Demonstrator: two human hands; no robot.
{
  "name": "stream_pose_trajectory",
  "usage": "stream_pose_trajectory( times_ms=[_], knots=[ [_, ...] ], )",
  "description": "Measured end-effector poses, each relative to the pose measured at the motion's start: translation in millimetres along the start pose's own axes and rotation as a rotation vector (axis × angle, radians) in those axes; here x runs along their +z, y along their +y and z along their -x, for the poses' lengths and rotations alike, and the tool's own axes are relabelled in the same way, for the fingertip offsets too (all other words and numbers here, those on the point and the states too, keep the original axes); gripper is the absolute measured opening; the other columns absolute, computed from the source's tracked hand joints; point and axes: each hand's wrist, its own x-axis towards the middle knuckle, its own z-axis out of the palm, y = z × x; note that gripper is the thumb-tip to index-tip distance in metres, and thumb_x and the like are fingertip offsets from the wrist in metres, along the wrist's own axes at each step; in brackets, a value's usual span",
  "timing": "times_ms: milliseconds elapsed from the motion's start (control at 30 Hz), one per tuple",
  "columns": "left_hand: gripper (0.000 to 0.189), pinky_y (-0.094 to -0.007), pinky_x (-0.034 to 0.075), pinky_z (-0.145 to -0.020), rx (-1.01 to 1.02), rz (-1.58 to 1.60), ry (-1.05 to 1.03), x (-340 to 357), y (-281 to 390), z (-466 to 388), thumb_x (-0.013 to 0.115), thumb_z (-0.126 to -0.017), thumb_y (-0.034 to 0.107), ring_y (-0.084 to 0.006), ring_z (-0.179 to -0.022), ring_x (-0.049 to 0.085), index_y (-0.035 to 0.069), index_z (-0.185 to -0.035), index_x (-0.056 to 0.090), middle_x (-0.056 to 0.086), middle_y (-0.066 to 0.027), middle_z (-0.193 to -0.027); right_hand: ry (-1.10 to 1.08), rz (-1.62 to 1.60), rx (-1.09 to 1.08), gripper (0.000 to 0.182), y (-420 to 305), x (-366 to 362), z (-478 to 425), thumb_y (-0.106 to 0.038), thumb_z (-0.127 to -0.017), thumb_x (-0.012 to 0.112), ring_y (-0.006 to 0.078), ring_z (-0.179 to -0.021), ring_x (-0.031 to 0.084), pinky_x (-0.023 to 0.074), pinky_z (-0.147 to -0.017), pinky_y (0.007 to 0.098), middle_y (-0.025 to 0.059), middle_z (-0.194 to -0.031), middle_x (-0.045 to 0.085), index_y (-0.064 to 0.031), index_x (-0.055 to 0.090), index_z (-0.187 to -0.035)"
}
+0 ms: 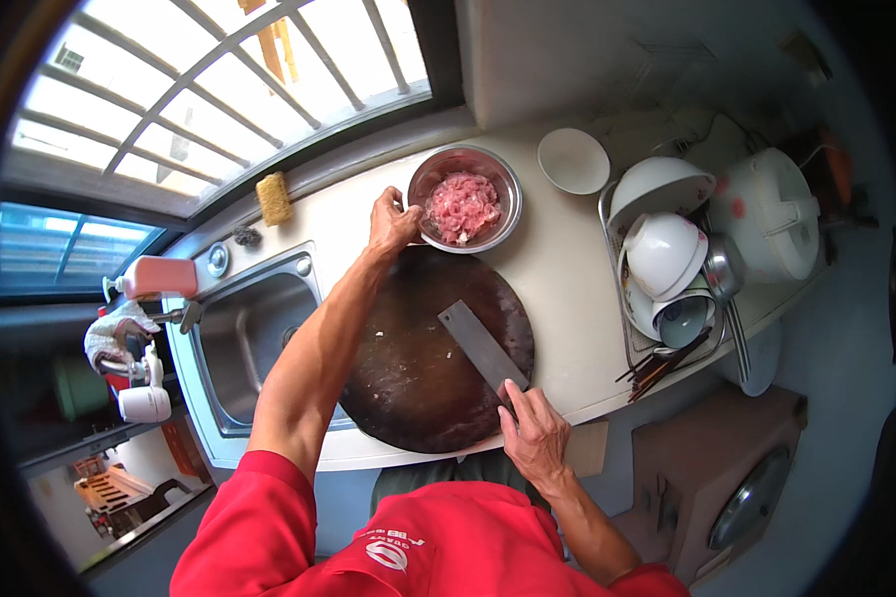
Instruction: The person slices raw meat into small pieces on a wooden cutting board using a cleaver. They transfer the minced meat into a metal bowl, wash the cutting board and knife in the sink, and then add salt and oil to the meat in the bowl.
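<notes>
A stainless steel bowl [509, 216] holding chopped raw meat [463, 206] stands behind the round wooden chopping board [411, 358]. My left hand [394, 222] grips the bowl's left rim with thumb and fingers. On the right part of the board lies a cleaver [480, 342], its blade flat and pointing up and left. My right hand [534, 433] is at the handle end by the board's near right edge, fingers around the handle, which is mostly hidden. Small scraps of meat dot the dark board.
Left of the board is a steel sink [243, 343] with a faucet [187, 316]. A sponge [273, 199] and a pink soap bottle [160, 277] stand near the window. At right are a white bowl [573, 160], a dish rack [611, 246] with bowls, and a rice cooker [765, 216].
</notes>
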Motion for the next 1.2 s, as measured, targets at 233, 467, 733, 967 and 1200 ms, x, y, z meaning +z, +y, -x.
stream_pose_trajectory(
  times_ms=[233, 467, 733, 967, 1200],
  knots=[
    [0.045, -0.0383, 0.069, -0.058, -0.103, 0.256, 0.168, -103, 20, 96, 0.071, -0.088, 0.005, -0.0233, -0.074, 0.075, -0.006, -0.124, 0.045, 0.07, -0.0181, -0.094, -0.074, 0.065, -0.158, 0.045, -7, 34, -10, -0.009, -0.087, 0.081, 0.0324, -0.104, 0.063, 0.0548, -0.086, 0.0469, 0.0089, -0.107, 0.063, -0.0051, 0.073, -0.132],
    [0.067, -0.0447, 0.073, -0.071, -0.152, 0.479, 0.491, -203, -6, 260, 0.071, -0.089, 0.002, -0.0297, -0.103, 0.077, 0.001, -0.147, 0.037, 0.064, -0.0217, -0.134, 0.078, -0.351, -0.399, 0.046, -149, 54, -90, -0.001, -0.094, 0.073, 0.0422, -0.133, 0.063, 0.0514, -0.112, 0.0493, 0.021, -0.143, 0.064, 0.0012, 0.069, -0.139],
    [0.081, -0.0384, 0.071, -0.086, 0.136, 0.294, 0.594, -283, -25, 342, 0.063, -0.084, -0.007, -0.0277, -0.124, 0.071, 0.006, -0.162, 0.045, 0.061, -0.0144, -0.147, -0.175, -0.727, -0.323, 0.062, -306, 249, -130, -0.027, -0.105, 0.067, 0.0442, -0.149, 0.049, 0.0371, -0.128, 0.0494, 0.0279, -0.16, 0.051, 0.0044, 0.053, -0.157],
    [0.088, -0.0339, 0.06, -0.1, 0.2, -0.241, 0.613, -338, -10, 355, 0.062, -0.082, -0.013, -0.0271, -0.131, 0.064, 0.007, -0.166, 0.049, 0.055, -0.0139, -0.142, -0.152, -1.096, -0.09, 0.06, -375, 305, -104, -0.026, -0.11, 0.061, 0.0423, -0.148, 0.05, 0.0375, -0.126, 0.0465, 0.0276, -0.158, 0.051, 0.0053, 0.048, -0.16],
    [0.091, -0.0443, 0.065, -0.091, 0.316, -0.626, 0.51, -368, 35, 358, 0.07, -0.079, -0.009, -0.0366, -0.118, 0.071, 0.017, -0.164, 0.053, 0.052, -0.0185, -0.143, -0.17, -1.641, -0.005, 0.054, -420, 322, -108, -0.022, -0.117, 0.054, 0.027, -0.143, 0.054, 0.0445, -0.12, 0.0386, 0.0156, -0.157, 0.051, -0.002, 0.043, -0.165]
  ],
)
